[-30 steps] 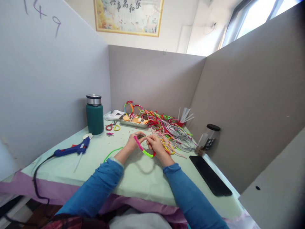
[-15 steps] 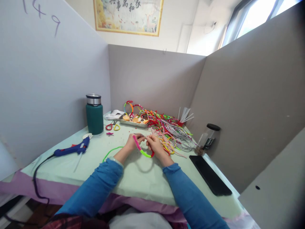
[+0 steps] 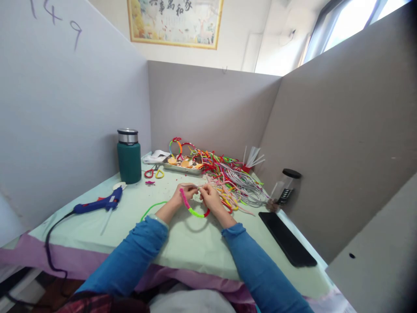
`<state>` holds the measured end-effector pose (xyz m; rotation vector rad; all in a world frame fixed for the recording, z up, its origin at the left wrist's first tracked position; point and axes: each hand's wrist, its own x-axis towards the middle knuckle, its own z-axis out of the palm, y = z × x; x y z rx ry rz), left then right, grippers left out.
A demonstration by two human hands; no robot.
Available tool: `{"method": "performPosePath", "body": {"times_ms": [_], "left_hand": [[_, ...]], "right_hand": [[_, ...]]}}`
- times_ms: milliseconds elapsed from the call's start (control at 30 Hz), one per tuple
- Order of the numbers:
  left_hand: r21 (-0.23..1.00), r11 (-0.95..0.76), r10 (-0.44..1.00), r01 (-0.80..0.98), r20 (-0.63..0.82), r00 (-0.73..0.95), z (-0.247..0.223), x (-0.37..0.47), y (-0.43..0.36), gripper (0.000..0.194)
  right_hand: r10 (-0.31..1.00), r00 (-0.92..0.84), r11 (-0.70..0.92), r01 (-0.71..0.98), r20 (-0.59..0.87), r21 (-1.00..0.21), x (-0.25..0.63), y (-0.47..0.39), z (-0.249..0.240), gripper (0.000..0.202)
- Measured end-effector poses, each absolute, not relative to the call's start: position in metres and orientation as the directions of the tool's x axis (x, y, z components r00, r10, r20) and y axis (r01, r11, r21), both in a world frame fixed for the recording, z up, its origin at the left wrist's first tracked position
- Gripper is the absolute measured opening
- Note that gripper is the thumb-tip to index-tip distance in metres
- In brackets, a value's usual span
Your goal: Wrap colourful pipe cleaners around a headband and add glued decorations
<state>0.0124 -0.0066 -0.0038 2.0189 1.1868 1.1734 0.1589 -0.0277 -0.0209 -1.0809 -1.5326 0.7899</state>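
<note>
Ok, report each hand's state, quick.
Left hand: closed, fingertips pinching; exact hold unclear.
Right hand: closed, fingertips pinching; multicoloured fuzzy band hangs at both hands.

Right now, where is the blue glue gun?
In the head view, the glue gun lies at left on the table, in front of the green bottle.

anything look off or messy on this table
Nothing looks damaged, just untidy: a tangled heap of fuzzy strands sprawls across the back right, and a stray magenta piece lies left of centre. The black-lidded jar at the right edge looks tilted, though that may be lens distortion.
</note>
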Motion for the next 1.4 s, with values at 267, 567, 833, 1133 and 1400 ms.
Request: {"method": "performPosePath", "body": {"times_ms": [267, 567, 833, 1133, 1400], "left_hand": [[0.724, -0.523, 0.852, 0.450, 0.465, 0.241, -0.002, 0.013, -0.009, 0.023], [0.730, -0.491, 0.868, 0.475, 0.456, 0.196, -0.004, 0.015, -0.009, 0.031], [0.844, -0.379, 0.925, 0.379, 0.338, 0.172, -0.001, 0.015, -0.011, 0.029], [0.892, -0.373, 0.924, 0.256, 0.330, 0.194, -0.003, 0.014, -0.009, 0.026], [0.919, -0.280, 0.942, 0.277, 0.209, 0.262, 0.000, 0.011, -0.012, 0.035]], "right_hand": [[0.878, -0.069, 0.466, 0.341, 0.473, -0.816, 0.157, -0.041, -0.011, 0.019], [0.759, -0.083, 0.580, 0.537, 0.646, -0.612, 0.159, -0.043, -0.010, 0.016], [0.761, -0.098, 0.582, 0.539, 0.641, -0.609, 0.159, -0.043, -0.011, 0.019], [0.731, -0.142, 0.604, 0.589, 0.667, -0.537, 0.163, -0.044, -0.009, 0.015], [0.754, -0.127, 0.545, 0.668, 0.645, -0.506, 0.165, -0.042, -0.009, 0.013]]}}
